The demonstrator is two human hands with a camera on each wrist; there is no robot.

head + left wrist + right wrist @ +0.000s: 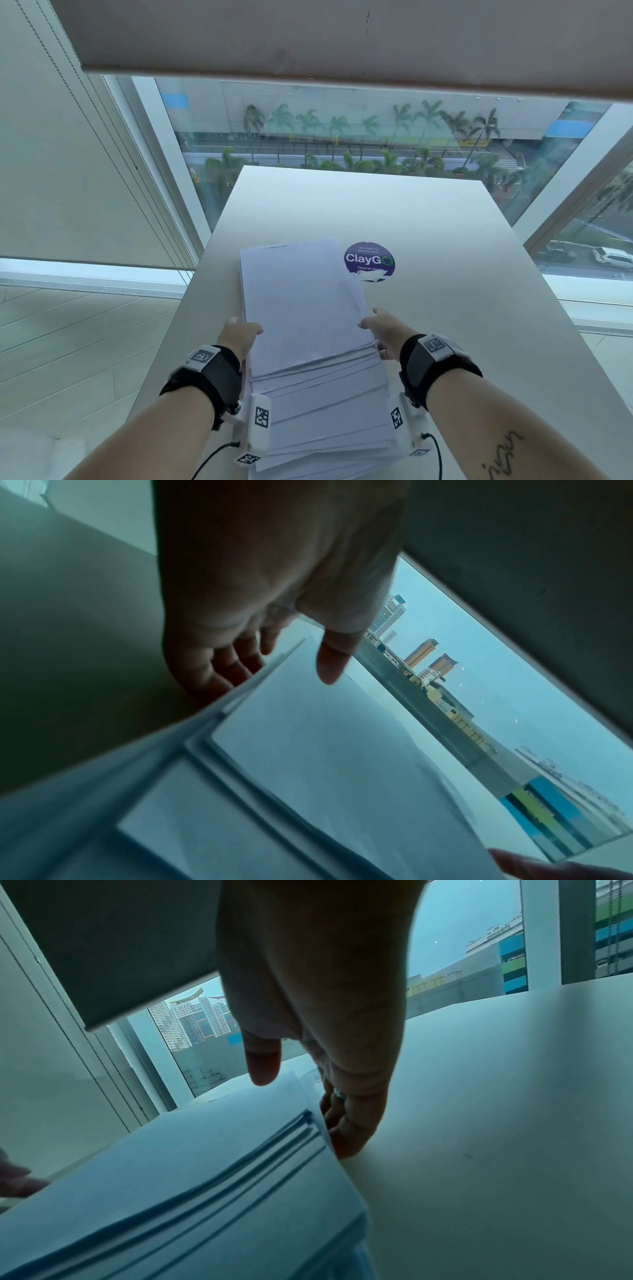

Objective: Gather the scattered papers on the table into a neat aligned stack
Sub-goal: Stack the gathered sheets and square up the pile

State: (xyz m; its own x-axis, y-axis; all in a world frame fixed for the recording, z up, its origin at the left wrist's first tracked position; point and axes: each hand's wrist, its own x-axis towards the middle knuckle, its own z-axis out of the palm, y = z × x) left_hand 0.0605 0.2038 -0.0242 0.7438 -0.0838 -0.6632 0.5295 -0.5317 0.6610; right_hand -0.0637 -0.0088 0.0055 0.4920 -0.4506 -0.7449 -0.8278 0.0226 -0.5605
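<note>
A pile of white papers (pixel 308 325) lies on the white table (pixel 445 240), its lower sheets fanned out toward the near edge. My left hand (pixel 239 337) is at the pile's left side, thumb over the top sheet and fingers against the sheet edges. My right hand (pixel 380 329) is at the right side, thumb on top and straight fingers down along the edges to the table. In the left wrist view the left hand (pixel 281 674) meets the papers (pixel 325 764), fingertips hidden behind them. In the right wrist view the right hand (pixel 304 1112) flanks the papers (pixel 171 1164).
A round purple ClayGo sticker (pixel 369 261) is stuck to the table just right of the pile's far corner. The table's left edge runs close beside my left hand, with floor (pixel 68 342) below. Windows and a lowered blind (pixel 342 34) stand beyond the far edge.
</note>
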